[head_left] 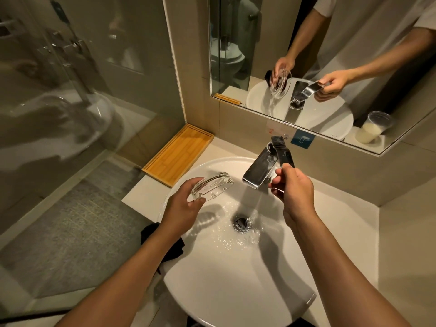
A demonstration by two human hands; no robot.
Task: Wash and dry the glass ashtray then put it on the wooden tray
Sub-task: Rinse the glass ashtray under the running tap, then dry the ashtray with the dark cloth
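My left hand (184, 204) holds the clear glass ashtray (212, 186) tilted on edge over the left side of the white sink (224, 291), to the left of the water stream. My right hand (295, 187) grips the lifted chrome lever (283, 152) of the faucet (258, 172). Water runs from the spout down to the drain (242, 222). The empty wooden tray (179, 153) lies on the counter at the back left, against the wall corner.
A black cloth (168, 244) lies on the counter left of the sink, partly under my left forearm. A mirror (330, 55) hangs above the faucet. A glass shower partition (70, 114) stands at the left.
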